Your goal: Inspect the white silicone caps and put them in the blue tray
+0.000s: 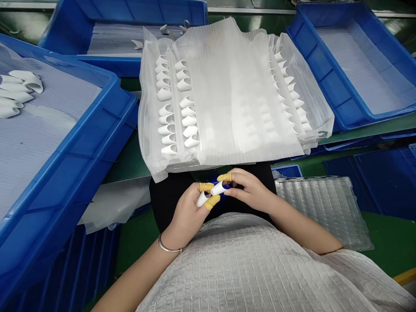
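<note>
My left hand (pixel 190 210), with yellow finger cots on thumb and a finger, is closed around a small hollow white plastic sleeve (pixel 202 199). A second white sleeve (pixel 219 188) lies between the fingertips of both hands, its slanted opening facing right. My right hand (pixel 250 190) pinches near that sleeve's right end, a yellow cot on one finger. Both hands are over my lap, just below the near edge of a clear tray stack (pixel 182 166). Rows of similar white sleeves (pixel 167 129) lie in it, partly covered by a translucent foam sheet (pixel 227 95).
At left, a blue bin (pixel 97 125) holds several loose white sleeves (pixel 21 89). Another blue bin (pixel 130 13) stands behind the tray, with a few pieces on its lining. A lined blue bin (pixel 334 82) is at right. Lower right lies a clear blister tray (pixel 321 208).
</note>
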`<state>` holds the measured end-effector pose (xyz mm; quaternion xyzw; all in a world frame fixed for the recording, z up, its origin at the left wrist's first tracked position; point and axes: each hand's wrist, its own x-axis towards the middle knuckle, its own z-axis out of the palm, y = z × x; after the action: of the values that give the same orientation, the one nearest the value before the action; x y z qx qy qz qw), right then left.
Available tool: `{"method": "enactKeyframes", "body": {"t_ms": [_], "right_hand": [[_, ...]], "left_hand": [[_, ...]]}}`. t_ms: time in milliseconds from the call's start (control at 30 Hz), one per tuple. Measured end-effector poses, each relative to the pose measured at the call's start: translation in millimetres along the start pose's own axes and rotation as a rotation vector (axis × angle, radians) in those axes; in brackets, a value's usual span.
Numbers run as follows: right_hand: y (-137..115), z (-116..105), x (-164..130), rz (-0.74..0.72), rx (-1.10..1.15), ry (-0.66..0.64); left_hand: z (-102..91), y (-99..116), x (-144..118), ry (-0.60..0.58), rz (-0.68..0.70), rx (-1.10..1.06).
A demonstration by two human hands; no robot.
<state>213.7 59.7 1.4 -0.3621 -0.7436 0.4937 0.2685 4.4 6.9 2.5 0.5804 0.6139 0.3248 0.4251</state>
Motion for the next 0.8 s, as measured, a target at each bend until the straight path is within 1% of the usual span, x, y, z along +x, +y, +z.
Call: {"method": "enactKeyframes", "body": {"t_ms": [100,167,233,333,400,467,533,633,800], "right_hand": [[0.6,0.4,-1.7,-0.102,-0.155,0.017],[0.9,1.2,-2.0,-0.109,-0.17,0.032],[1.9,3.0,-1.3,-0.032,-0.078,0.048],[4.3,6.9,1.5,0.148,0.102,0.02],[5.2,8.6,3.6,0.228,0.184,-0.012],[4.6,8.5,4.9,0.247,0.233,-0.027],[2.7,6.6,5.1,0.21,0.239,-0.031],[-0.6,3.3,3.2,0.124,0.17,-0.024],[-2.4,1.9,-1.4,-0.042,-0.075,0.021]], "left_hand": [[-0.2,0.1,-0.2,0.002,0.014,-0.001],[-0.6,-0.1,-0.1,0.0,0.033,0.022],[-0.9,-1.1,0.4,-0.005,0.072,0.057],[-0.7,-3.7,1.2,-0.008,0.139,0.118],[-0.3,-4.8,1.4,-0.006,0.144,0.144],[-0.1,-4.6,1.2,-0.001,0.11,0.137],[-0.1,-3.3,0.7,0.009,0.068,0.104],[-0.6,-1.0,-0.1,0.006,0.023,0.042],[-0.7,-0.5,-1.3,-0.015,-0.006,-0.018]]}}
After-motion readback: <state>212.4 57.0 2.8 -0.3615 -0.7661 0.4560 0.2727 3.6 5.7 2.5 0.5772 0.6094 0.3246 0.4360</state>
